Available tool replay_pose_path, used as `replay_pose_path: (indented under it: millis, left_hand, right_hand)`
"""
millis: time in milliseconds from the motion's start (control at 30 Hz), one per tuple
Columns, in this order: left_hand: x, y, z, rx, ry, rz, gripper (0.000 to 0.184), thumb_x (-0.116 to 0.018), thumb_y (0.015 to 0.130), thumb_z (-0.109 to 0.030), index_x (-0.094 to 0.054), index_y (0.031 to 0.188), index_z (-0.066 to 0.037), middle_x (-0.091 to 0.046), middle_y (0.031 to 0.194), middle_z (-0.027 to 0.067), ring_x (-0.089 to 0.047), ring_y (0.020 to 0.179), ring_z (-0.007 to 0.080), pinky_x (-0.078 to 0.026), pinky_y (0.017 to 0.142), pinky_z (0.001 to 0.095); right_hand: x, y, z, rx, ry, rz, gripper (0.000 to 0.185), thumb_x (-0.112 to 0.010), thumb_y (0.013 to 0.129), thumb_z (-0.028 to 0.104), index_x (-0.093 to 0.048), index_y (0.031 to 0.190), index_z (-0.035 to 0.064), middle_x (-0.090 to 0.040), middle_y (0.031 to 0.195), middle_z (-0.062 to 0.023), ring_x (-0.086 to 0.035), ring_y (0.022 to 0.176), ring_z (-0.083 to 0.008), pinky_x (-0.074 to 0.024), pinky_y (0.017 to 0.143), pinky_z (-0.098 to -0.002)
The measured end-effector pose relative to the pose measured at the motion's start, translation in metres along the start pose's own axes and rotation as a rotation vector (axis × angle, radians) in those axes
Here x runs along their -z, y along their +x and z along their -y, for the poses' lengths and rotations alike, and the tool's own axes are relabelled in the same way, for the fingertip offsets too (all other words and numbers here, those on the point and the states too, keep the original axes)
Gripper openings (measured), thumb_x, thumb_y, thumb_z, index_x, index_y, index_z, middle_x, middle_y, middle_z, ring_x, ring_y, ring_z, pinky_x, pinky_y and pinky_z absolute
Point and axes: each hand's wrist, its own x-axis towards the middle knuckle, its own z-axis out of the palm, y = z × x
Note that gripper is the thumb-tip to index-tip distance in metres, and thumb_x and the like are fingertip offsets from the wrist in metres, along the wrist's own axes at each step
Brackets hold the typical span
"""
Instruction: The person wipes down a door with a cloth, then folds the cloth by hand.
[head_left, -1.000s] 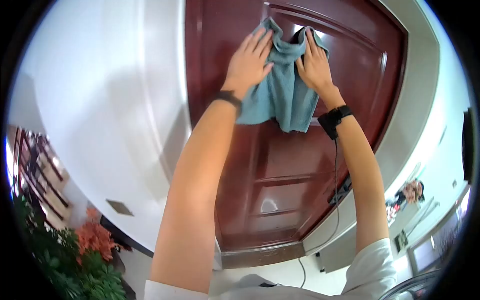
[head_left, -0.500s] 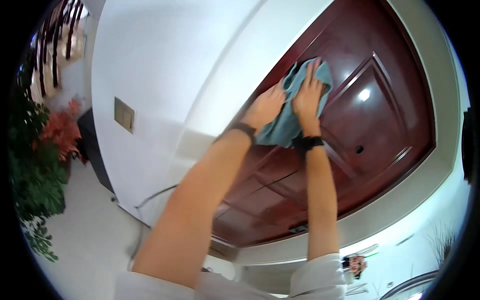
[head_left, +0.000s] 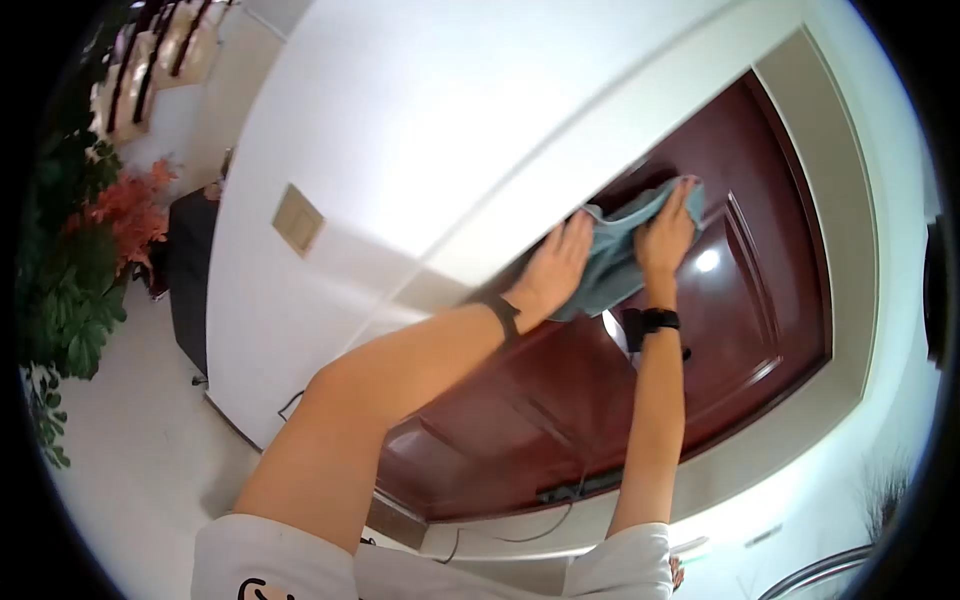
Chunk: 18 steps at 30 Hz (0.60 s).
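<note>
Your left hand (head_left: 548, 275) and right hand (head_left: 668, 240) are both on the blue-green cloth (head_left: 615, 265), right of centre in the upper half of the frame, against the dark red door (head_left: 520, 410). The cloth has just shifted towards the door's long edge, beside the white trim (head_left: 700, 95), and your hands have drawn a little farther apart than they were a moment ago. The cloth now spans slantwise between them, its upper right end under your right fingers and its left side by your left hand, so the pressure falls at its two ends and the folded middle looks less supported.

Your left grip is open, fingers straight and laid along the cloth's edge; your right grip is open too, fingers stretched upward over the cloth and pressing it. Any pinch by either thumb is too blurred to make out.

A black band (head_left: 660, 320) circles your right wrist, with a bright reflection on the door beside it. Another band (head_left: 505, 315) is on your left wrist. The wall switch (head_left: 298, 220) sits left of centre on the white wall, with the reddish foliage (head_left: 125, 215) and green leaves (head_left: 85, 310) at the left side of the frame. A thin cable (head_left: 540, 535) curves below the door, near the bottom.
</note>
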Motion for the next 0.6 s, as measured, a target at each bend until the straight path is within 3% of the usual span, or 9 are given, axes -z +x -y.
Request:
replay_pose_path:
  millis: [33, 67, 167, 300, 333, 367, 400, 500, 600]
  left_hand:
    - [0.01, 0.002, 0.0, 0.019, -0.028, -0.017, 0.058, -0.045, 0.095, -0.023, -0.048, 0.143, 0.008, -0.037, 0.157, 0.0258, -0.032, 0.146, 0.0407, -0.029, 0.117, 0.0511]
    - [0.022, 0.001, 0.003, 0.033, -0.065, -0.036, 0.059, -0.045, 0.095, -0.024, -0.047, 0.143, 0.009, -0.033, 0.158, 0.0272, -0.032, 0.146, 0.0425, -0.03, 0.116, 0.0512]
    - [0.046, -0.009, 0.011, -0.004, -0.181, -0.034, 0.059, -0.048, 0.094, -0.025, -0.048, 0.142, 0.009, -0.032, 0.159, 0.0276, -0.031, 0.146, 0.045, -0.031, 0.116, 0.0526]
    - [0.055, -0.03, 0.02, -0.08, -0.163, 0.001, 0.052, -0.051, 0.093, -0.024, -0.057, 0.137, 0.003, -0.038, 0.155, 0.0257, -0.033, 0.144, 0.0468, -0.034, 0.114, 0.0545]
    - [0.059, -0.036, 0.024, -0.09, -0.177, 0.035, 0.051, -0.051, 0.092, -0.025, -0.057, 0.136, 0.002, -0.039, 0.155, 0.0255, -0.034, 0.144, 0.0463, -0.033, 0.114, 0.0544]
    - [0.06, -0.041, 0.029, -0.098, -0.195, 0.069, 0.051, -0.052, 0.092, -0.025, -0.058, 0.135, 0.002, -0.039, 0.155, 0.0254, -0.035, 0.143, 0.0458, -0.032, 0.115, 0.0543]
    - [0.079, -0.043, 0.036, -0.129, -0.193, 0.102, 0.05, -0.052, 0.093, -0.026, -0.059, 0.133, 0.002, -0.039, 0.155, 0.0261, -0.036, 0.142, 0.0458, -0.031, 0.116, 0.0532]
    - [0.089, -0.05, 0.048, -0.206, -0.099, 0.143, 0.049, -0.052, 0.093, -0.026, -0.059, 0.133, 0.002, -0.039, 0.154, 0.0267, -0.036, 0.142, 0.046, -0.03, 0.117, 0.0524]
    - [0.093, -0.048, 0.04, -0.184, -0.122, 0.126, 0.05, -0.053, 0.094, -0.026, -0.058, 0.134, 0.003, -0.04, 0.153, 0.0279, -0.036, 0.142, 0.0482, -0.033, 0.115, 0.0522]
  right_hand:
    - [0.004, 0.021, -0.008, 0.042, -0.016, -0.101, 0.088, -0.067, 0.075, 0.006, -0.027, 0.152, -0.0065, -0.025, 0.162, -0.026, -0.053, 0.123, -0.0451, -0.0413, 0.103, -0.0497]
    - [0.01, 0.041, -0.007, -0.049, -0.02, -0.048, 0.087, -0.068, 0.077, 0.011, -0.028, 0.152, -0.005, -0.022, 0.164, -0.0227, -0.052, 0.125, -0.0433, -0.0412, 0.103, -0.0491]
    - [0.007, 0.093, -0.009, -0.065, -0.096, -0.171, 0.078, -0.065, 0.088, 0.019, -0.028, 0.152, -0.0042, -0.021, 0.164, -0.0232, -0.042, 0.138, -0.0424, -0.035, 0.112, -0.0474]
    - [-0.066, 0.138, -0.038, -0.178, -0.094, -0.153, 0.082, -0.067, 0.088, 0.02, -0.025, 0.154, -0.0032, -0.018, 0.165, -0.0227, -0.031, 0.146, -0.0392, -0.0283, 0.118, -0.0463]
    - [-0.072, 0.141, -0.027, -0.161, -0.081, -0.104, 0.078, -0.063, 0.093, 0.025, -0.024, 0.155, -0.0036, -0.018, 0.164, -0.0251, -0.031, 0.146, -0.0407, -0.0281, 0.119, -0.0461]
    - [-0.078, 0.146, -0.016, -0.38, 0.501, -0.117, 0.069, -0.051, 0.101, 0.032, -0.025, 0.154, -0.0038, -0.018, 0.163, -0.0278, -0.036, 0.142, -0.0445, -0.0308, 0.117, -0.0458]
    - [-0.088, 0.147, -0.024, -0.367, 0.459, -0.173, 0.067, -0.045, 0.104, 0.035, -0.024, 0.155, -0.0033, -0.022, 0.161, -0.0285, -0.04, 0.139, -0.0457, -0.0333, 0.115, -0.046]
    - [-0.092, 0.144, -0.003, -0.484, 0.78, -0.403, 0.069, -0.042, 0.106, 0.042, -0.022, 0.157, -0.0013, -0.044, 0.149, -0.0297, -0.051, 0.13, -0.045, -0.0405, 0.109, -0.045]
    - [-0.071, 0.135, 0.015, -0.545, 0.895, -0.353, 0.073, -0.047, 0.105, 0.042, -0.022, 0.157, -0.0027, -0.051, 0.143, -0.0299, -0.052, 0.131, -0.0415, -0.0397, 0.109, -0.0413]
